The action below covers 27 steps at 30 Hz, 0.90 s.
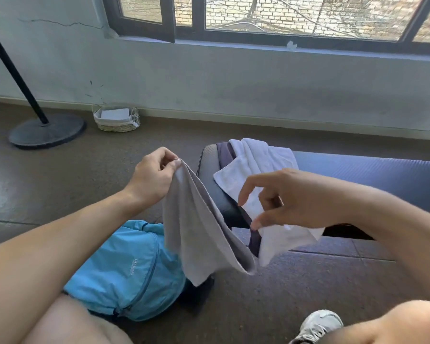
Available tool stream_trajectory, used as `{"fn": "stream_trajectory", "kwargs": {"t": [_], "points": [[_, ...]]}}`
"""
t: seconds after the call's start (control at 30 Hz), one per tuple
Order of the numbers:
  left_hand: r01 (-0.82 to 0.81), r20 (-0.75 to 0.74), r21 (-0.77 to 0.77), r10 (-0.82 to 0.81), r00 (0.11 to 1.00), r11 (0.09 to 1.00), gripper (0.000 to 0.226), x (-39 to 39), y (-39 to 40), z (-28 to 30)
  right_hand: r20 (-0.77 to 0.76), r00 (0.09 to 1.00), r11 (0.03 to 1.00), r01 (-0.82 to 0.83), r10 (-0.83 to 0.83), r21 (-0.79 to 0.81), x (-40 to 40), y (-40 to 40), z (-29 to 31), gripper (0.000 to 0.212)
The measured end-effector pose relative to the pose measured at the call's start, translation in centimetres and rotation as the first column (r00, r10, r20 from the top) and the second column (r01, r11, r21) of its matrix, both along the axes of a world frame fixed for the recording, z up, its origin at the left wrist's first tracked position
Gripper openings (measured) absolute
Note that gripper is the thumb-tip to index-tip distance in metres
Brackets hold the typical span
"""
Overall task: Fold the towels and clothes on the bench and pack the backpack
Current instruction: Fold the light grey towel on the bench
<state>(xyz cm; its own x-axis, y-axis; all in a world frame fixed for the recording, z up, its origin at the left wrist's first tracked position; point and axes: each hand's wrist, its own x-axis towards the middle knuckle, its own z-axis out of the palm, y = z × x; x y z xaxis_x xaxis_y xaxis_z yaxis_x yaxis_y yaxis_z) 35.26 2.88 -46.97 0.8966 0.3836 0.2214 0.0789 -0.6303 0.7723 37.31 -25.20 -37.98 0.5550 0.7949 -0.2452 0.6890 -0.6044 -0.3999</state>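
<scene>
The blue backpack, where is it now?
In the head view the blue backpack lies on the floor, lower left, below the grey towel and left of the bench.

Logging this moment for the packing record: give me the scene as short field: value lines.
left hand: left hand pinches a corner of the grey towel, holding it up
right hand: right hand open, fingers spread, holding nothing
bench: bench holds a white towel over a dark garment
backpack: blue backpack on the floor, zipped
</scene>
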Motion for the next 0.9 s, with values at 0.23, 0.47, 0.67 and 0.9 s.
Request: {"fn": "stream_trajectory", "kwargs": {"t": [0.23, 0.47, 0.67, 0.9], "points": [[0.223, 0.092, -0.008, -0.221, 0.971, 0.975, 0.013, -1.1, -2.3, 2.3, 0.086, 0.977, 0.969, 0.178, -0.194, 0.170, 1.0, 1.9, -5.2, 0.055], [0.274, 0.274, -0.042, -0.253, 0.928, 0.961, 0.011, -1.9, -4.6, 4.1, -0.012, 0.968, 0.957, 0.251, -0.252, 0.145, -0.6, 4.3, -6.4, 0.069], [0.320, 0.324, -0.084, -0.278, 0.904, 0.944, 0.013, -2.3, -4.3, 4.7, -0.172, 0.936, 0.888, 0.346, -0.306, 0.302, -0.7, 5.6, -7.1, 0.022], [0.258, 0.381, -0.128, -0.192, 0.904, 0.958, 0.014, -2.3, -2.4, 5.1, -0.338, 0.876, 0.859, 0.439, -0.344, 0.264, 1.1, 4.4, -7.3, 0.031]]}}
